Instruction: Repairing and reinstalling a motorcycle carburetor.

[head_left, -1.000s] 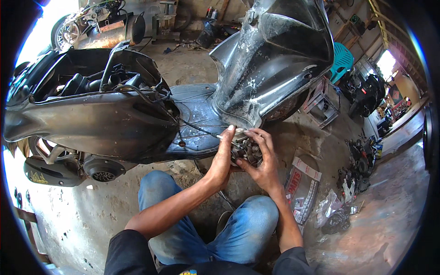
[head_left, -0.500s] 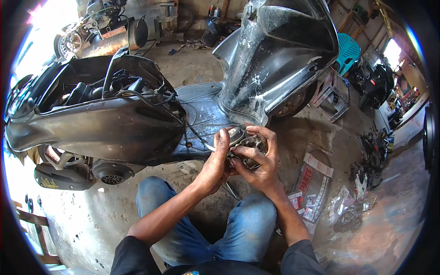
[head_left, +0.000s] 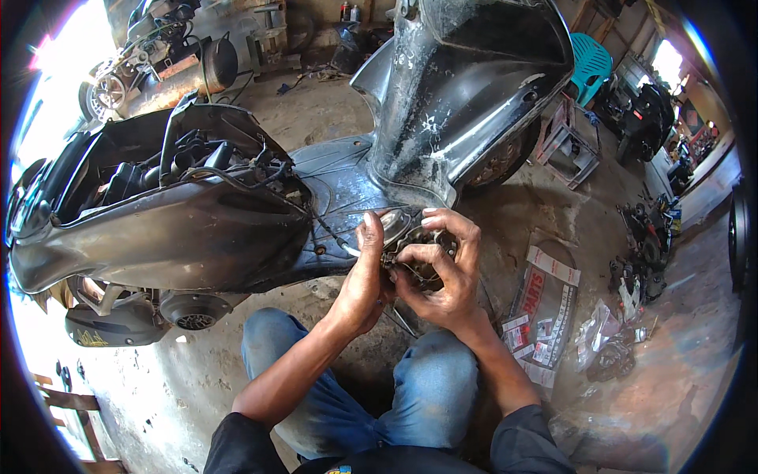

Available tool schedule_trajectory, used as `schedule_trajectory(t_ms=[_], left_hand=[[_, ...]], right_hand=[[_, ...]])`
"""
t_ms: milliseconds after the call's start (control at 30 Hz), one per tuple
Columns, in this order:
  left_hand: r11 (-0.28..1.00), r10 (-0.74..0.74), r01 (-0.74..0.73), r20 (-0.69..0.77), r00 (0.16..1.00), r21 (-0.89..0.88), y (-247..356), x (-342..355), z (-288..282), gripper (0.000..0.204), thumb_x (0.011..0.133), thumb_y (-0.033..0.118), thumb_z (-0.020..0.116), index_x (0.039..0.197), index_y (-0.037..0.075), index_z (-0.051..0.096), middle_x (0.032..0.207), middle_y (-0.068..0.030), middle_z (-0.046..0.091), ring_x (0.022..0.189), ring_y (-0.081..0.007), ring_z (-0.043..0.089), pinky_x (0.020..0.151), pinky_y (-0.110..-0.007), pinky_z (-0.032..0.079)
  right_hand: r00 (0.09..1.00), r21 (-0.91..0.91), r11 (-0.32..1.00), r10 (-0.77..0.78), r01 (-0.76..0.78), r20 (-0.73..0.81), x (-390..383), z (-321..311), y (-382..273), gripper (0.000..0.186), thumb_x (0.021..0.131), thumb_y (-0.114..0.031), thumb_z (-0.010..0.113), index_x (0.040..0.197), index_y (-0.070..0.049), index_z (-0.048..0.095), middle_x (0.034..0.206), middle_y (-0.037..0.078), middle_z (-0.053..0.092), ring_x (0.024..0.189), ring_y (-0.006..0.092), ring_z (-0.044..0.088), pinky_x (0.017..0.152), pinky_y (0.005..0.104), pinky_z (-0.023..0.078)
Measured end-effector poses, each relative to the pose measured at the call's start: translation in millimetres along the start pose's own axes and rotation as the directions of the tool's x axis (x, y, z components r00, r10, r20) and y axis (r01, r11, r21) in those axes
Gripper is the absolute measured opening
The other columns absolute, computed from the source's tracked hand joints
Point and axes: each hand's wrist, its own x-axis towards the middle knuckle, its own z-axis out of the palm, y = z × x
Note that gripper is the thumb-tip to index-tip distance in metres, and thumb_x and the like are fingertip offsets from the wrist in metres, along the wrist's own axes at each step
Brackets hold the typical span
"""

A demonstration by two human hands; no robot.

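Note:
Over the near edge of the scooter's footboard point(head_left: 341, 186), both hands hold a small metal carburetor point(head_left: 395, 225) with a rounded, shiny cap. My left hand point(head_left: 359, 284) grips it from the left, thumb pointing up along its side. Curled around the right side, my right hand point(head_left: 448, 280) has its thumb and index finger close together at the carburetor's near face. Whatever sits between those fingertips is too small to make out. A dark cable with a white end point(head_left: 350, 249) reaches the carburetor beside my left thumb. Fingers hide its underside.
The dark scooter body point(head_left: 170, 237) spans the left, its seat bay uncovered; the front shield point(head_left: 482, 95) rises ahead. On the floor at right lie a printed parts bag point(head_left: 541, 316), clear plastic wrapping point(head_left: 604, 340) and a metal frame point(head_left: 568, 150). A teal chair point(head_left: 588, 67) stands behind.
The view has shifted slightly, so the scooter sits a little further left. My right thumb and index finger have drawn into a rounder pinch against the carburetor. Both hands keep their hold.

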Motion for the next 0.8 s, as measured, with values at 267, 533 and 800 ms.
schedule_trajectory(t_ms=[267, 533, 800], left_hand=[[0.998, -0.061, 0.061, 0.002, 0.998, -0.019, 1.7, -1.6, -5.3, 0.074, 0.098, 0.076, 0.03, 0.146, 0.021, 0.037, 0.133, -0.0102, 0.055, 0.123, -0.0226, 0.058, 0.097, -0.042, 0.056], [0.999, -0.034, 0.035, 0.018, 0.999, -0.016, 2.9, -5.1, -2.7, 0.072, 0.098, 0.076, 0.032, 0.145, 0.021, 0.038, 0.131, -0.0092, 0.055, 0.121, -0.0223, 0.059, 0.094, -0.042, 0.057], [0.997, -0.026, 0.028, 0.035, 0.999, -0.067, 5.7, -7.8, 1.1, 0.071, 0.099, 0.076, 0.034, 0.145, 0.022, 0.037, 0.129, -0.0084, 0.056, 0.119, -0.0221, 0.06, 0.093, -0.042, 0.057]], right_hand=[[0.995, -0.052, 0.993, -0.102, 0.103, 0.007, -1.6, 4.7, 9.1, 0.025, 0.077, -0.015, 0.084, 0.099, -0.012, 0.073, 0.122, 0.011, 0.054, 0.121, 0.0334, 0.056, 0.101, 0.0476, 0.047], [0.999, -0.001, 0.999, -0.033, 0.033, 0.01, -2.5, 2.2, 4.8, 0.031, 0.076, -0.01, 0.083, 0.104, -0.013, 0.071, 0.119, 0.01, 0.053, 0.121, 0.0327, 0.056, 0.101, 0.0464, 0.048], [0.999, 0.06, 0.998, -0.007, 0.01, -0.045, -5.7, 4.2, 3.6, 0.033, 0.077, -0.009, 0.082, 0.108, -0.013, 0.071, 0.123, 0.012, 0.053, 0.118, 0.0331, 0.056, 0.101, 0.0472, 0.047]])
